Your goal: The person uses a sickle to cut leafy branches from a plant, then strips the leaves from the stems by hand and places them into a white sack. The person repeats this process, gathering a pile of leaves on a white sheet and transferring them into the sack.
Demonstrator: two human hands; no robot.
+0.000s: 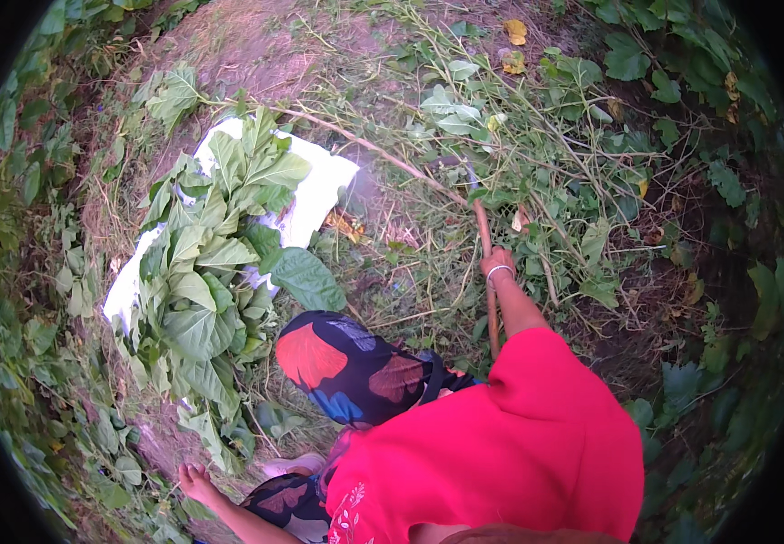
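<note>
My right hand (498, 264), with a pale bangle at the wrist, is wrapped around a long brown branch (485, 231). Beyond the hand the branch bends and runs up and left over the ground to a tip with leaves (179, 98); its near end passes beside my red sleeve. My left hand (198, 484) is low at the left, fingers loosely curled and apart, with nothing visible in it. It is just below a heap of large green leaves (201, 272), which lies on a white sheet (320, 180).
Cut stems and twigs (555, 156) lie tangled on the right. Among them is a partly hidden dark thing with a bluish edge (472, 175). Leafy plants (725, 61) border both sides. Bare soil (256, 44) shows ahead. My bent knee (344, 360) is beside the leaf heap.
</note>
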